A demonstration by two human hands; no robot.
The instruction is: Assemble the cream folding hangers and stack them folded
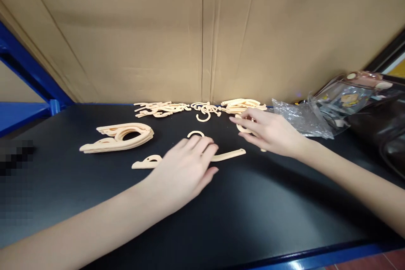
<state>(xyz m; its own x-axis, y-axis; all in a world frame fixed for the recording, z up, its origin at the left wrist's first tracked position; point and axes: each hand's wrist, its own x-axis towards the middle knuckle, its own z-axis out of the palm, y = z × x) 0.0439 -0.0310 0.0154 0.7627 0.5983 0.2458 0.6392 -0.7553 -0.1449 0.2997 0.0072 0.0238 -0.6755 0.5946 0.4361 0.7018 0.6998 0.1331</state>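
My left hand [185, 162] lies palm down over a cream plastic folding hanger's parts on the black table, its thumb apart from the fingers. A hanger arm [229, 155] sticks out to its right, another arm piece [147, 162] to its left, and a curved hook [195, 133] beyond the fingers. Where these parts meet is hidden under the hand. To the right, my right hand [267, 130] is closed on a cream hanger arm [242, 124], mostly covered by the fingers. A stack of folded hangers [136, 137] lies left of my left hand.
Along the cardboard wall [133, 42] lie a pile of hanger arms [161, 109], several loose hooks [205, 109] and another arm pile [242, 104]. Clear plastic bags [303, 116] and a dark leather-like bag [379, 122] occupy the right side. A blue frame [28, 63] stands at left.
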